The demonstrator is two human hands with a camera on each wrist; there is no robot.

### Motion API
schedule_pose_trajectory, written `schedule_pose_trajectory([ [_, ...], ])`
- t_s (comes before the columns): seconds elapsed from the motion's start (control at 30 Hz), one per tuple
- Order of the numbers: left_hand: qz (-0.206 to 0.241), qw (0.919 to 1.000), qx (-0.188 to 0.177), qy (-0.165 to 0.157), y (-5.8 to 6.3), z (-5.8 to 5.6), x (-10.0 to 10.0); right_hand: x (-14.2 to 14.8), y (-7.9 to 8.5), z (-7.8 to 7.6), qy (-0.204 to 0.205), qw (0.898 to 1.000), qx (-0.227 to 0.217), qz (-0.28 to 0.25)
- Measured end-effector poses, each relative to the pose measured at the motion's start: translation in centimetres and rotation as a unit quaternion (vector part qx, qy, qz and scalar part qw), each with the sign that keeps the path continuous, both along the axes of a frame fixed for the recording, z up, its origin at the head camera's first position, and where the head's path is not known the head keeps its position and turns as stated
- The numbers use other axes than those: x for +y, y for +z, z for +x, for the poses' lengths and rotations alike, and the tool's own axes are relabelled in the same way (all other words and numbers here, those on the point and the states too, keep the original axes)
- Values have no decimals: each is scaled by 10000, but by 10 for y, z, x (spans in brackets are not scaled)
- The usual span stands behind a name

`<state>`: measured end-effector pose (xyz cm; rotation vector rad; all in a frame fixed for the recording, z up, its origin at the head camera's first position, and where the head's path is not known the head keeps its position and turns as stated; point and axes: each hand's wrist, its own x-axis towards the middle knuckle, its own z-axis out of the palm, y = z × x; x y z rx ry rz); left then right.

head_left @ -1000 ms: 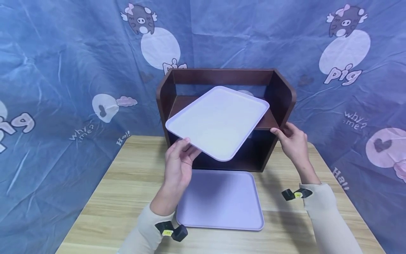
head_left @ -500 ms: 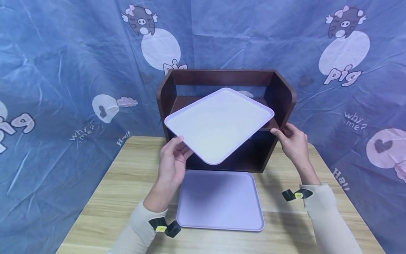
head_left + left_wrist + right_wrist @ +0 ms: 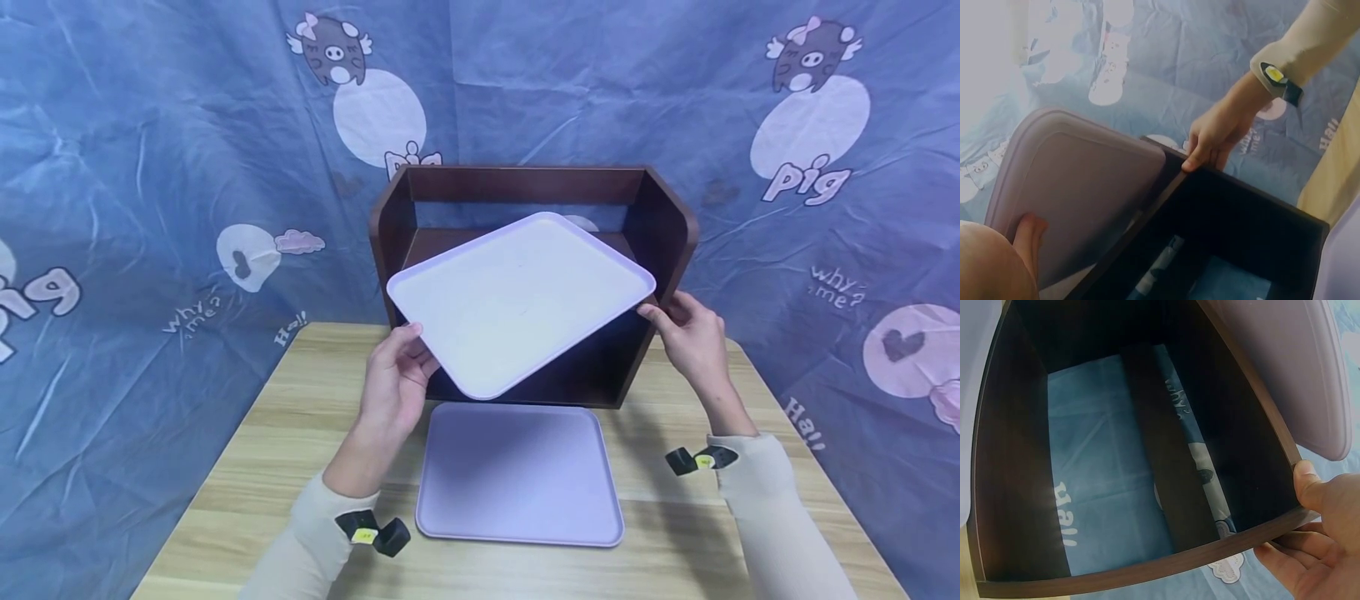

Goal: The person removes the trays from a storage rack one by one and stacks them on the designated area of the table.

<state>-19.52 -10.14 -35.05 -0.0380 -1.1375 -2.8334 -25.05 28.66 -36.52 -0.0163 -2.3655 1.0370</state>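
My left hand (image 3: 393, 383) pinches a light purple tray (image 3: 521, 304) by its left edge, thumb on the rim and fingers beneath. The tray is tilted in the air in front of a dark brown two-level shelf (image 3: 525, 185), covering part of its middle board. With my right hand (image 3: 693, 337) I grip the shelf's right side, at the front edge by the middle board. In the right wrist view, thumb and fingers (image 3: 1307, 481) straddle that corner. The tray's underside (image 3: 1085, 181) shows in the left wrist view, left fingers against it.
A second purple tray (image 3: 517, 475) lies flat on the wooden table (image 3: 262, 467), just in front of the shelf's base. Behind and around hangs a blue cloth (image 3: 187, 150) with pig prints. The shelf's lower compartment (image 3: 1179, 462) is open at the back, showing cloth beyond a crossbar.
My left hand has moved left and slightly down, swinging the tray so its near corner shifts left and its far corner right. My right hand stays on the shelf.
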Motion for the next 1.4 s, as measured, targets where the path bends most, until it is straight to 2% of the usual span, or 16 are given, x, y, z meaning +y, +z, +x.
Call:
schedule_pose_trajectory([
  [0.43,-86,9990,159,-399,-6,-8,-18,0,2,-3,-53,9999,-82,93],
  [0.9,-170,9961,221,-843,-14,-19,-32,3,1,-4,-21,9998,105,140],
  [1.4,-277,9917,227,-1238,-22,-18,-45,5,0,-5,206,9994,260,58],
])
